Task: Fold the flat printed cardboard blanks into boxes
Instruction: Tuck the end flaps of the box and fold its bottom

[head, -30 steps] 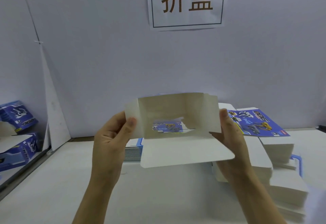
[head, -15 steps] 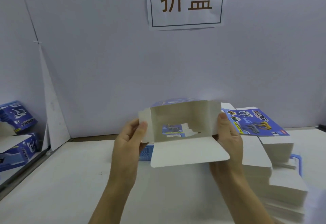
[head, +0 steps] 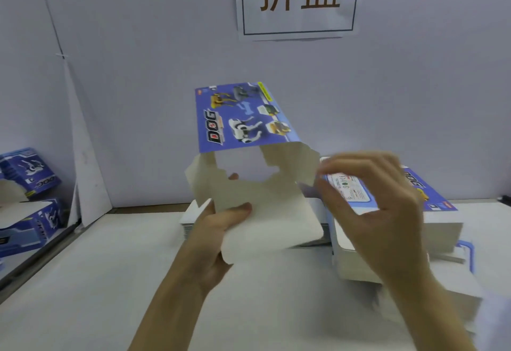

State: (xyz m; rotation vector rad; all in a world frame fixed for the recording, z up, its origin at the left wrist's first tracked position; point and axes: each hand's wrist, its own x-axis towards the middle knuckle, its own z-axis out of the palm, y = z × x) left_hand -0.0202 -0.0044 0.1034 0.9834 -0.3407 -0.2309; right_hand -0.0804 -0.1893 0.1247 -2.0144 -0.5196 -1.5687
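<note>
Above the white table (head: 116, 281), out in front of the person's chest, the half-opened blank (head: 249, 157) hangs in the air with its blue printed panel tipped up toward the wall and its pale inside facing us. The left hand (head: 218, 243) has it by the lower left corner, thumb laid across the inner face and the fingers hidden behind the card. The right hand (head: 378, 207) is blurred, its fingers bent and parted near the blank's right edge; I cannot tell whether it has hold of a flap or is only reaching for one.

I'd say the danger lies in that one-cornered hold: the card is thin and could twist or sag, so a flap might crease off its score line, or the ragged cut-out edge could catch and tear if the right hand pushes hard.

Nothing here holds anything yet. The blank is an open sleeve, with nothing visible inside it. To the right, a stack of flat blanks (head: 401, 237) sits on the table, near the right hand. At the far left, two folded boxes (head: 27, 207) stand together; what is inside them I cannot see.
</note>
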